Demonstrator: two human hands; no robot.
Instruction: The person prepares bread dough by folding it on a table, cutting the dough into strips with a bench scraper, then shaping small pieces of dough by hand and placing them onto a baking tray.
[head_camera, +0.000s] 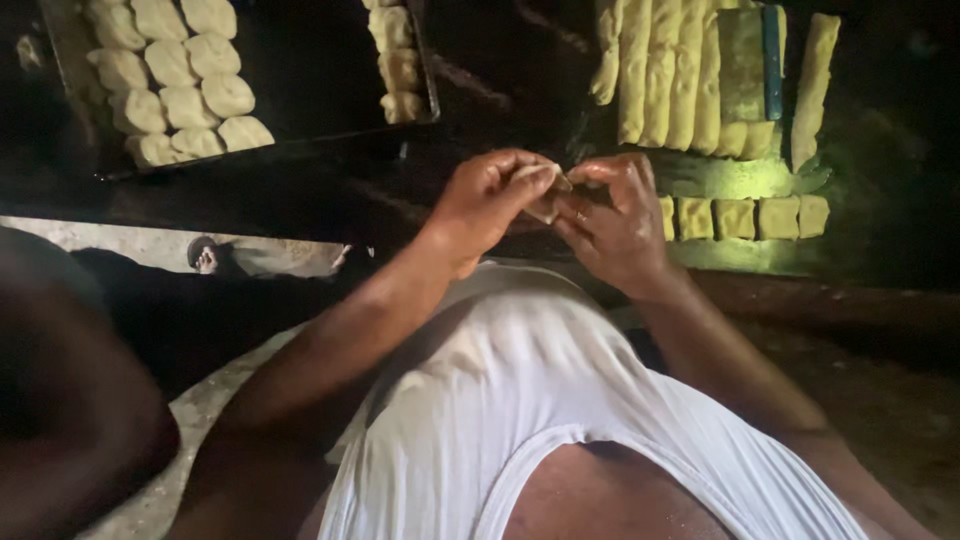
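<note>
While a dark metal baking tray (320, 120) of pale shaped dough pieces (180, 80) lies left of the hands, long yellow dough strips (660, 70) lie right; nothing blocks them. The left hand (490, 200) and right hand (620, 215), touching, pinch one small pale dough piece (545, 195).

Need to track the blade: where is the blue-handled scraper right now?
In the head view the blue-handled scraper lies at the upper right of the dark table, on the long dough strips, above the row of cut dough squares.
</note>
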